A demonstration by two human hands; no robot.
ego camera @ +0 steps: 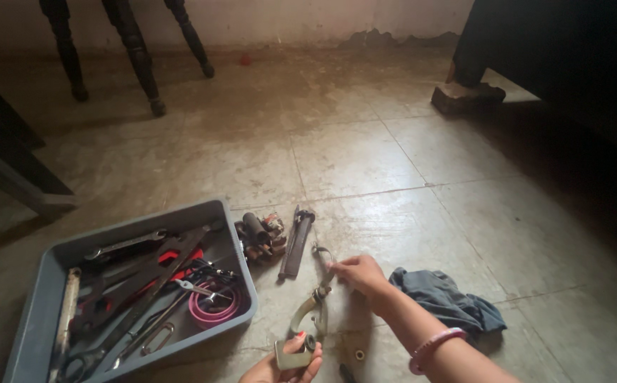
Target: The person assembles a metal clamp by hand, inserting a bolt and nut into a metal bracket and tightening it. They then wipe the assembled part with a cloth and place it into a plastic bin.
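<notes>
My left hand (283, 363) at the bottom edge grips the lower end of a curved metal bracket part (307, 315), holding it above the tiled floor. My right hand (360, 274), a pink bangle (432, 347) on its wrist, pinches the upper end of the same part, where a thin strap or cable loop (322, 253) sticks out. A small metal ring (359, 354) lies on the floor just below the part.
A grey plastic tray (53, 262) at the left holds wrenches, pliers and a pink coiled cable (215, 306). Beside it lie a bundle of dark tools (260, 237) and a long dark tool (297, 242). A grey cloth (450, 299) lies right of my arm. Furniture legs (137, 53) stand behind.
</notes>
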